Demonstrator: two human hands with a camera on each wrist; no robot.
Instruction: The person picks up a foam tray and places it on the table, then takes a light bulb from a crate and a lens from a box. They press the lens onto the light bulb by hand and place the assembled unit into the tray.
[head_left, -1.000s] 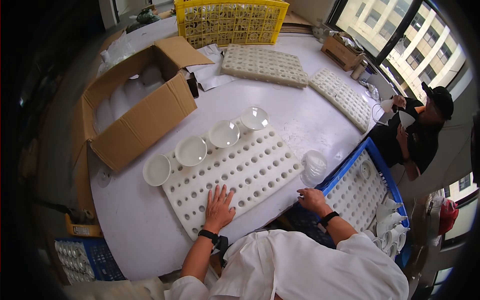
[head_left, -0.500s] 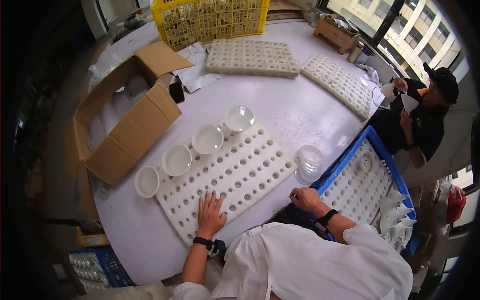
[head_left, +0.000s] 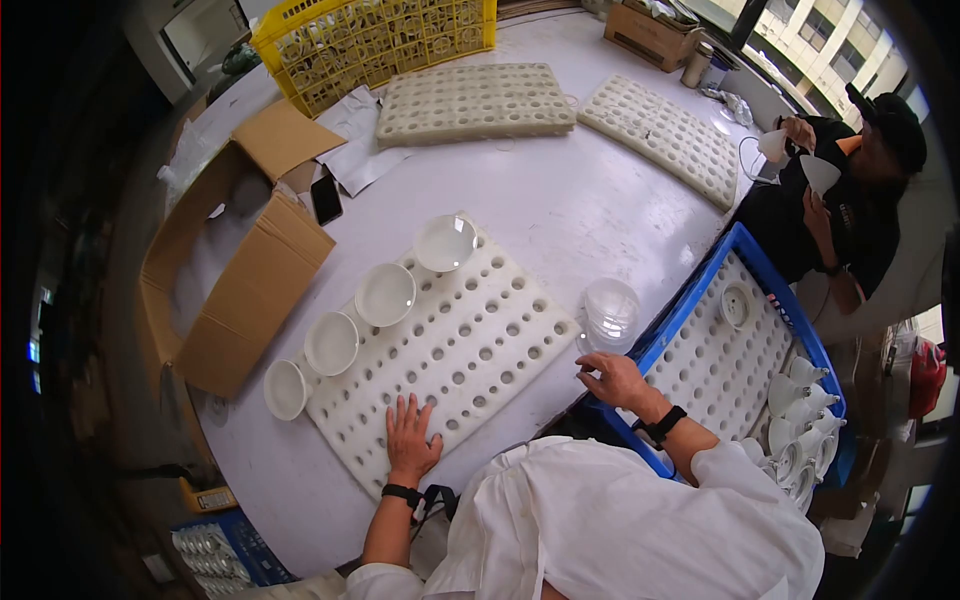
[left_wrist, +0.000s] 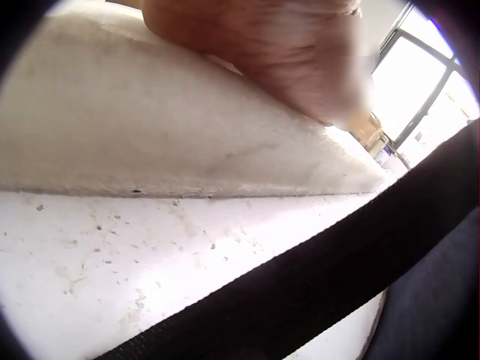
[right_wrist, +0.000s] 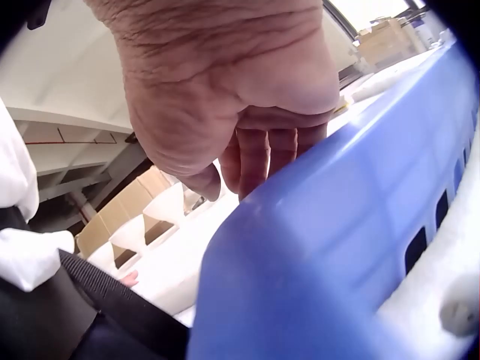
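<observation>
From the head view, the left hand (head_left: 411, 440) lies on the near part of a holed foam board (head_left: 421, 346), its fingers spread flat, gripping nothing and covering some holes; four white cups (head_left: 385, 296) stand in a row along the far-left edge of that board. The right hand (head_left: 612, 380), fingers loosely bent around nothing, hovers by the corner of a blue crate (head_left: 738, 240), just beside a stack of clear covers (head_left: 611, 308) filling the gap between board and crate. Farther off on the surface (head_left: 540, 195) are a cardboard box (head_left: 255, 295), a phone (head_left: 326, 199) and a yellow crate (head_left: 410, 62); another person (head_left: 850, 225) sits beyond the blue crate. From the left wrist, the palm rests over the foam's thick edge, while a dark strap (left_wrist: 300, 255) blocks the lower right. From the right wrist, the blue crate's wall hides part of the curled fingertips.
</observation>
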